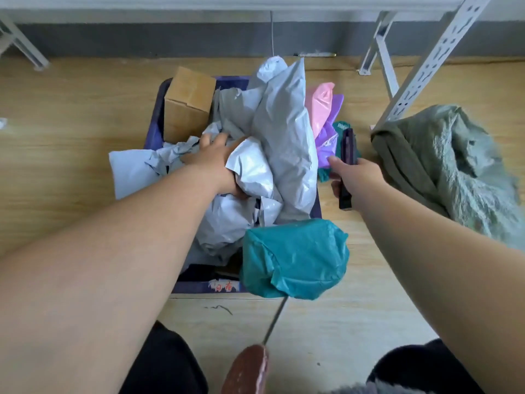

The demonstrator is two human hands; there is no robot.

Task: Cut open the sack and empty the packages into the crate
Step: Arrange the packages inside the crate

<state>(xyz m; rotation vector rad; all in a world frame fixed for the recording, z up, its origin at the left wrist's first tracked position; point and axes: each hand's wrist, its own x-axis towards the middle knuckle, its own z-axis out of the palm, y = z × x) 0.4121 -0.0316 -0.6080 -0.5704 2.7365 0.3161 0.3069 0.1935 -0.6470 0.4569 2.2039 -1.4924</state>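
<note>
A dark blue crate point(199, 287) stands on the wooden floor, heaped with packages: several grey mailers point(284, 132), a cardboard box point(187, 103) at its back left, pink point(322, 106) and purple point(326, 143) bags at its right edge. A teal package point(295, 257) hangs over the near right corner. My left hand point(211, 155) lies palm down on the crumpled grey mailers in the middle, fingers spread. At the crate's right side, my right hand point(355, 174) grips a flat dark package point(348, 146) held upright. The green woven sack point(443, 160) lies crumpled on the floor to the right.
A knife with a brown handle point(247, 371) lies on the floor between my knees, blade pointing at the teal package. White slotted shelf legs point(426, 61) rise behind the sack, and more stand at the far left. A grey wall runs along the back.
</note>
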